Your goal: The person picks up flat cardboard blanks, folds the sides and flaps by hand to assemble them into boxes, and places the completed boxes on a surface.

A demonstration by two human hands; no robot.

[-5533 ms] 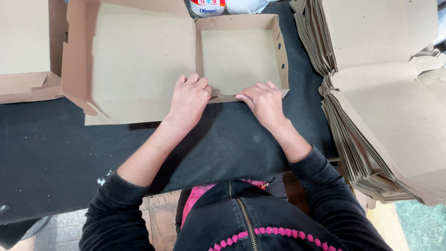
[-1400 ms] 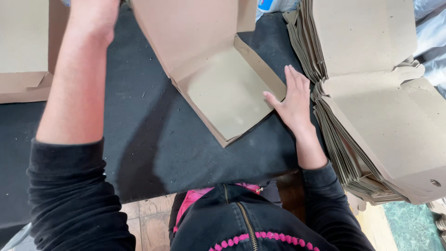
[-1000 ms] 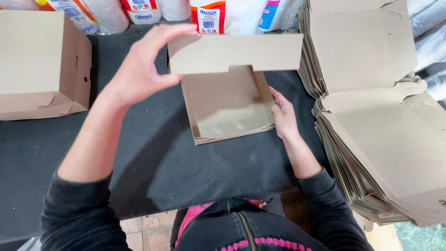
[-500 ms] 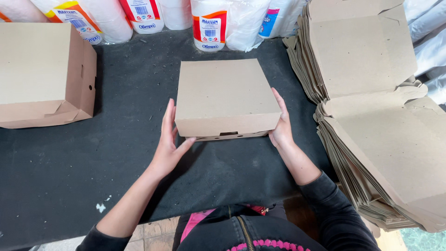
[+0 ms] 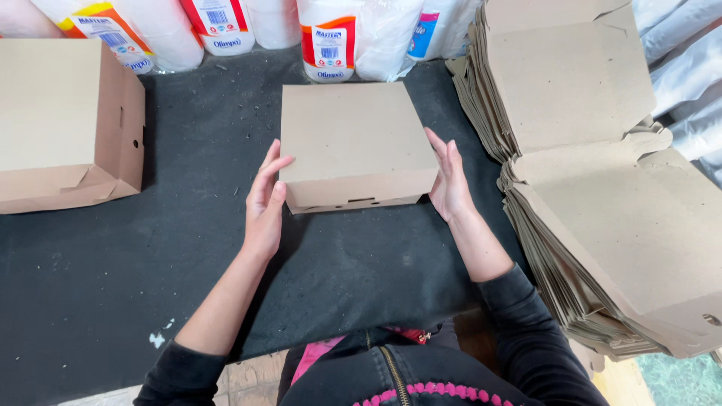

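The closed cardboard box sits on the black worktop toward its far edge, just in front of the row of plastic-wrapped paper rolls, with its lid down and its front flap facing me, so I can square it from both sides. My left hand is open, fingers straight and together, the fingertips at the box's near left corner and the palm standing a little off the side. My right hand is flat and open too, laid against the box's near right corner. Neither hand grips anything. A second folded box rests at the worktop's left edge, out of my way, and the stacks of flat box blanks lie along the right edge, close to my right arm.
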